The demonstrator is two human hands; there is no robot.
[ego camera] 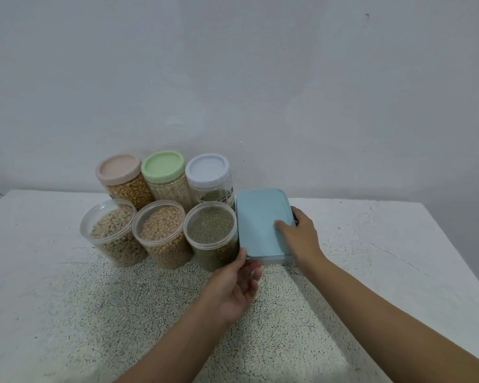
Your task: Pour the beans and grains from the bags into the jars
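A rectangular container with a light blue lid [259, 217] stands on the table, right of the jars. My right hand [299, 233] grips its right side, thumb lying on the lid. My left hand [237, 283] holds its near left corner, thumb on the lid edge and fingers under the rim. Three clear jars stand in the front row with clear lids: mixed pale grains [110, 230], tan round beans [161, 233] and green beans [212, 236]. Behind them stand jars with a pink lid [118, 168], a green lid [163, 165] and a pale blue-white lid [207, 168].
The white speckled table [384, 244] runs back to a plain white wall. Its far edge lies just behind the back row of jars, and its right edge slants down to the right. No bags are in view.
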